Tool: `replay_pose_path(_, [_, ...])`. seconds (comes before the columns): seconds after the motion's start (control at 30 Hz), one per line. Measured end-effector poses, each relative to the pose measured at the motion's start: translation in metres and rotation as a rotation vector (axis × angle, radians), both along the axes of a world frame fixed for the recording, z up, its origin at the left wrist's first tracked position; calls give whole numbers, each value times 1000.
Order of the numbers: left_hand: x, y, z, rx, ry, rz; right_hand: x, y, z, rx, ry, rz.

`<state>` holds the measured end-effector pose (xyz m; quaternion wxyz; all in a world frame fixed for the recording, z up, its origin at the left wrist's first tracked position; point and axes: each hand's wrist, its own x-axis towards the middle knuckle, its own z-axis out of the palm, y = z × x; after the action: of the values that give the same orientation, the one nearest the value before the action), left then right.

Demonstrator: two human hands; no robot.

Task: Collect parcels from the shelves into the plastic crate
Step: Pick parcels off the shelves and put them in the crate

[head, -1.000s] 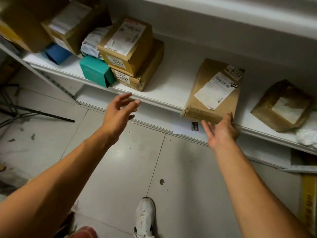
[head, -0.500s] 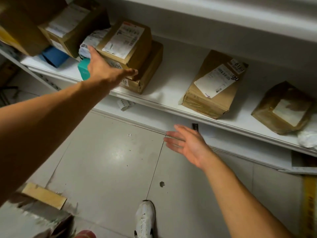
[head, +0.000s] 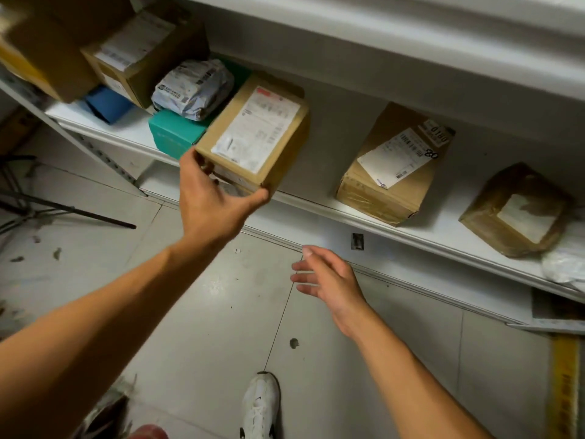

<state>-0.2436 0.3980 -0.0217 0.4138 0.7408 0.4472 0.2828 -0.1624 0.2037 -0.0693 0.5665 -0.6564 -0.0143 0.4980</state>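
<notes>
Biggest thing here is the white shelf (head: 316, 204), running from upper left down to the right edge, with grey floor tiles (head: 196, 312) below it.

Far left on the shelf there's a big cardboard box (head: 44, 55) that's pretty blurry, and next to it a brown box with a label (head: 142, 55) sitting at a tilt. Tucked under those is a blue packet (head: 106, 103).

Then the two parcels off to the right: a cardboard box marked 80 (head: 395, 166) lying on the shelf, well apart from both hands, and further right a taped brown parcel (head: 516, 210) with a white bag (head: 566, 264) just beside it at the frame edge.

The one that matters is the labelled box (head: 256, 134). The left hand (head: 215, 201) is gripping it at its near bottom corner, thumb under the front edge and fingers curled round the left side, so the box sits just above and beyond the palm at the shelf's front edge. I can't tell if it's lifted clear.

Behind it sit a teal box (head: 174, 134) and a crinkly grey mailer bag (head: 193, 87) on top of that.

The right hand (head: 329, 280) is open, fingers loose and pointing left, holding nothing, hanging over the floor below the shelf edge.

Smallest bit: a white shoe (head: 259, 403) at the bottom.
</notes>
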Motion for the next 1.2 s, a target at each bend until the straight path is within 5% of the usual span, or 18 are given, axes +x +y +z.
replay_pose_path(0.53, [-55, -123, -39, -22, -22, -99, -5, -12, 0, 240, 15, -53])
replay_pose_path(0.97, [-79, -113, -40, -912, -55, -109, -22, -70, -9, 102, 100, -4])
replay_pose_path(1.2, [-89, -124, -37, -1658, -157, -71, -32, -66, -4, 140, 309, -101])
